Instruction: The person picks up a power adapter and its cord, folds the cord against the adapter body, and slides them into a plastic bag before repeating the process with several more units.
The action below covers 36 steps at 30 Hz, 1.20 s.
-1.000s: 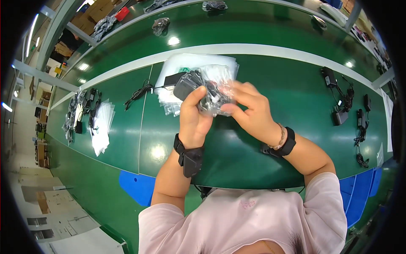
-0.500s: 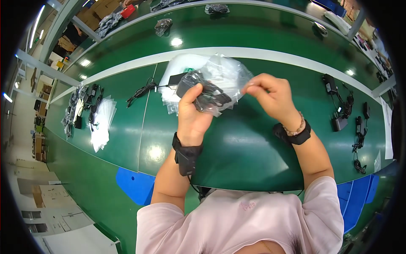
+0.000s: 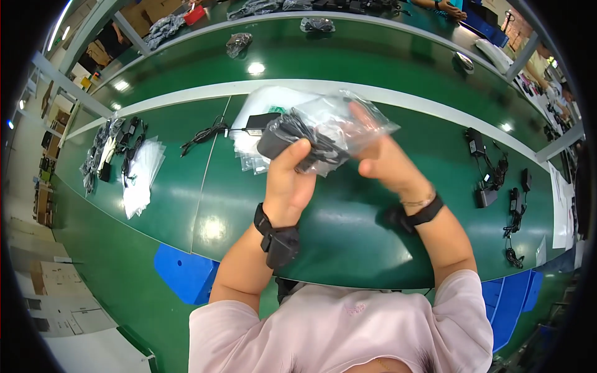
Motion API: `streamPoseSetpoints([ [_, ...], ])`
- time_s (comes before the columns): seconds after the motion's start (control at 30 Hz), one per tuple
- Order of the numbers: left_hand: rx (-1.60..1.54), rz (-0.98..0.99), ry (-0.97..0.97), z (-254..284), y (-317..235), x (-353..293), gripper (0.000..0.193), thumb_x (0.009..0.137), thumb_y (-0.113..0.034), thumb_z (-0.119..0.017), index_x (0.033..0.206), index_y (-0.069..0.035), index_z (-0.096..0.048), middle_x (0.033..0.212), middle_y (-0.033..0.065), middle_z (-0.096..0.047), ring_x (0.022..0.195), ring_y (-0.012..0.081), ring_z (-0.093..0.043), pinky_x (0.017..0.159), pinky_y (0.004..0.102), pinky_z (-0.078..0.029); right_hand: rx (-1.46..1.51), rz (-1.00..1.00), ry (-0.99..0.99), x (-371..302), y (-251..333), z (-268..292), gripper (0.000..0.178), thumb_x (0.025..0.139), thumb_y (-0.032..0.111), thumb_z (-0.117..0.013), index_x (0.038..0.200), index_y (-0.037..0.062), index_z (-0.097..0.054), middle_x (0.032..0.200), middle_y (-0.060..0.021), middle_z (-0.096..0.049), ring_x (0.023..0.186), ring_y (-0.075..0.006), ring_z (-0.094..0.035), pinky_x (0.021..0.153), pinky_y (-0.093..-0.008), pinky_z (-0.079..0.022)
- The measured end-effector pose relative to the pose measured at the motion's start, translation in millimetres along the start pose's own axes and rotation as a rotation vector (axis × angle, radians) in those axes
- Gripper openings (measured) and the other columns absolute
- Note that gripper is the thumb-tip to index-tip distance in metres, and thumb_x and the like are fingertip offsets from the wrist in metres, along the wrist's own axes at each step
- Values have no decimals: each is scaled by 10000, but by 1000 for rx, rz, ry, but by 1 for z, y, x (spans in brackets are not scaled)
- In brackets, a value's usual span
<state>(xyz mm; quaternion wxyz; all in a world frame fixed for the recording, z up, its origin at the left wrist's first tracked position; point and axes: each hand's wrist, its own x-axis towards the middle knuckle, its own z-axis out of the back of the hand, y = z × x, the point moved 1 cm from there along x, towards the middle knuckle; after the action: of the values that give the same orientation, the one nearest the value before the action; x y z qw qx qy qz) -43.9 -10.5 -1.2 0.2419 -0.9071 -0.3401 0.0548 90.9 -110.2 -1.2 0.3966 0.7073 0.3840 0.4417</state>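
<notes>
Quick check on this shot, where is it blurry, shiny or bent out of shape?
Head view: right hand smeared, likely by motion, while left hand looks sharper; head view: white glare spots on green tabletop, and shine on clear plastic bag; head view: white strip bows into an arc, with black picture corners.

The green bench (image 3: 342,255) carries clear plastic bags (image 3: 142,180) at left, a bundled black cable (image 3: 208,133), and black adapters (image 3: 487,198) at right.
</notes>
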Motion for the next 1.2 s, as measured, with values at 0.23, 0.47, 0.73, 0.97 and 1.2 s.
streamPoseSetpoints([
  [0.23,277,33,-38,-1,22,-4,383,761,-30,-636,1125,-41,-516,1061,52,-571,1012,164,-525,902,326,-409,97,-194,-203,-6,-7,-10,361,864,197,-578,1185,43,-521,1085,-71,-585,969,-141,-538,819,-267,-423],
  [0.47,657,22,32,-8,-7,6,392,759,-31,-658,1125,-12,-519,1035,37,-580,963,133,-526,785,277,-447,-809,-32,-113,-7,15,7,261,871,116,-552,1113,18,-547,1009,-60,-611,863,-107,-552,739,-241,-434],
  [0.73,1102,-393,-74,3,12,-5,109,746,-19,-659,690,-20,-566,692,40,-577,619,145,-517,542,267,-413,54,-9,-284,-5,-6,-12,274,860,169,-585,1085,22,-532,1051,-88,-600,922,-167,-583,762,-267,-478],
  [0.97,1390,-913,133,-9,-2,-11,226,708,1,-663,569,-32,-487,587,65,-507,548,206,-490,497,276,-389,183,-670,-73,1,14,-15,305,893,195,-519,1125,-3,-523,1063,-140,-591,993,-211,-583,789,-337,-501],
  [1.2,1395,-1002,360,-6,4,-12,223,706,20,-647,553,-29,-492,575,40,-492,559,183,-501,495,287,-391,418,-685,-151,-9,-5,-3,318,886,157,-503,1115,-62,-532,1065,-147,-591,944,-207,-597,808,-342,-494],
])
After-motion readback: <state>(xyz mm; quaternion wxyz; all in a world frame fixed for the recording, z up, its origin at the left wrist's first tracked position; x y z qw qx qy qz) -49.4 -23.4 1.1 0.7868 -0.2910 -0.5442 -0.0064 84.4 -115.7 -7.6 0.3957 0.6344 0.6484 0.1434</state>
